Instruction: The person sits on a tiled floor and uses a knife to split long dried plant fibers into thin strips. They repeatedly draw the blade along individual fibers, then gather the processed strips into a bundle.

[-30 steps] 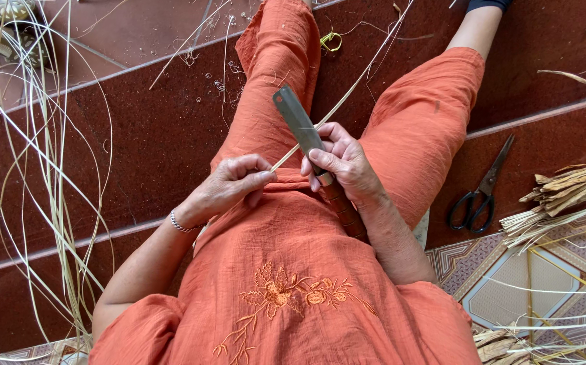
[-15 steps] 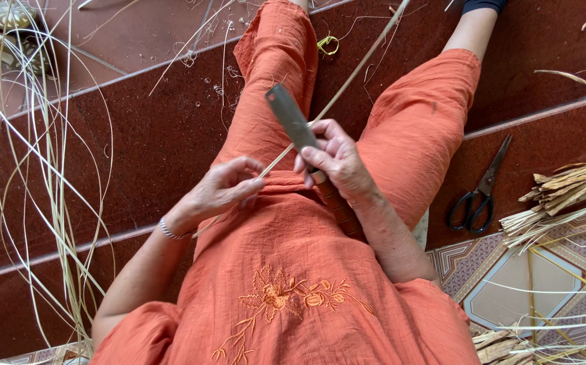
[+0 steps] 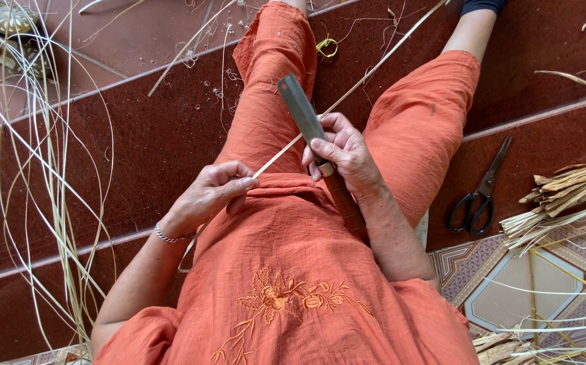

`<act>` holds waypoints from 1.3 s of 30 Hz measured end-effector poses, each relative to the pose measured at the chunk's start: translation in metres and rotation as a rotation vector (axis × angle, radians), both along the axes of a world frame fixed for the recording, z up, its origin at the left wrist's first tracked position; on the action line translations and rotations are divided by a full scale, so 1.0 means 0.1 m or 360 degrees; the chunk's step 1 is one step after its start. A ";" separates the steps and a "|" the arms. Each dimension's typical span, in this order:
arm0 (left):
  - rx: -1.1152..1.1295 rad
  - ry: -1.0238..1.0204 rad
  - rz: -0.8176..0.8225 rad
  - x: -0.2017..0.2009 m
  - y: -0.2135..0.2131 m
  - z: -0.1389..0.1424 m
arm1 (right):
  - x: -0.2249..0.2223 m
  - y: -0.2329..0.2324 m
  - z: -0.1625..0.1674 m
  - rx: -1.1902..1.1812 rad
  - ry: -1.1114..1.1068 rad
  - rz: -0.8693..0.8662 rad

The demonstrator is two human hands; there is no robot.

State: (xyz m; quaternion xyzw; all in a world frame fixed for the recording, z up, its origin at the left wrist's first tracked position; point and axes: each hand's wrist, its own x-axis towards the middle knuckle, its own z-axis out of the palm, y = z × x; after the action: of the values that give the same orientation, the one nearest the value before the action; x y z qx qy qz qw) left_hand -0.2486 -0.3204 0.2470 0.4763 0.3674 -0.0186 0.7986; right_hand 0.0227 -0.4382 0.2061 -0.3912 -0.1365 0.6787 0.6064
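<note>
While the right hand (image 3: 344, 152) grips a flat-bladed knife (image 3: 301, 108) by its handle, fingers wrapped tight, the left hand (image 3: 210, 192) pinches a thin cane strip (image 3: 347, 91) that runs across the lap under the blade; a slip of the strip could bring the edge onto the thumb (image 3: 330, 150), with scissors (image 3: 477, 192) on the floor well apart

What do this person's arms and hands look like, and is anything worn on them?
Both forearms are bare below short orange sleeves. The left hand has a thin silver bracelet at its wrist. The right hand wears no glove, and no ring shows.
</note>
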 end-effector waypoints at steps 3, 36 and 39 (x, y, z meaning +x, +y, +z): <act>-0.0099 0.0012 0.0069 -0.13 -0.03 0.00 | 0.06 0.01 -0.02 0.0028 -0.0008 -0.0039; 0.0000 0.0114 -0.0048 -0.22 0.05 -0.15 | 0.34 0.01 -0.03 0.0006 -0.0071 -0.0305; 0.0116 -0.0007 0.0010 -0.18 0.05 -0.21 | 0.28 0.01 -0.01 0.0004 -0.0169 -0.0284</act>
State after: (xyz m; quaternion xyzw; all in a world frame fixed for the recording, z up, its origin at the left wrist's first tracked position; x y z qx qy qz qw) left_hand -0.2668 -0.3156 0.2259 0.5040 0.3675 -0.0017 0.7816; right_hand 0.0507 -0.4373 0.2052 -0.4363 -0.1339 0.6001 0.6569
